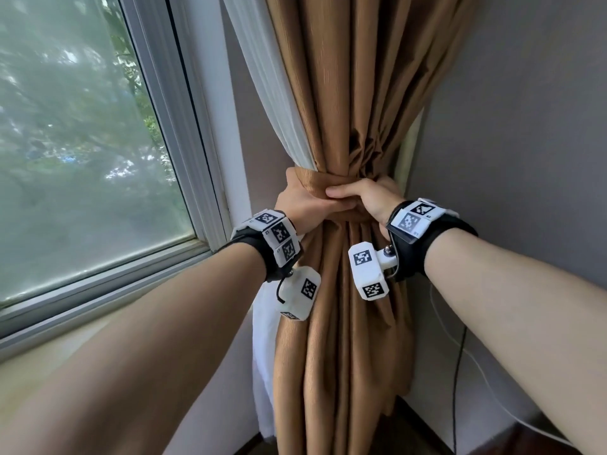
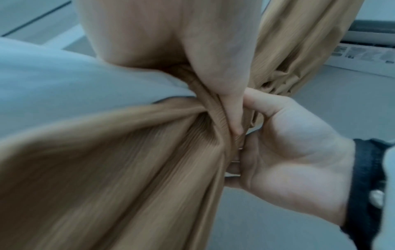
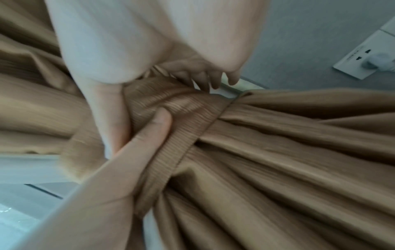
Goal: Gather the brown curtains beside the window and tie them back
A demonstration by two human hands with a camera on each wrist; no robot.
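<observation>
Centre frame: left hand [image 1: 297, 200] and right hand [image 1: 368, 197] both clench the tieback band [image 1: 323, 182] cinching the brown curtains [image 1: 354, 93]. Soft, bulky, slippery-looking cloth; best held at the band.

Dark reddish wood floor [image 1: 532, 444] at the bottom right, seen only in the corner below the grey wall [image 1: 525, 126]. Down that wall and onto the floor at its foot, a thin white cable [image 1: 512, 418], trailing off to the right. Just left of it a black cable [image 1: 455, 405], straight down the wall and out past the bottom edge; contact with the floor not visible. Right-hand folds of the curtain [image 1: 348, 323] ending just above the floor in the corner, middle folds cut off by the bottom edge. At the far left, under the window, a pale sill [image 1: 49, 366].
</observation>
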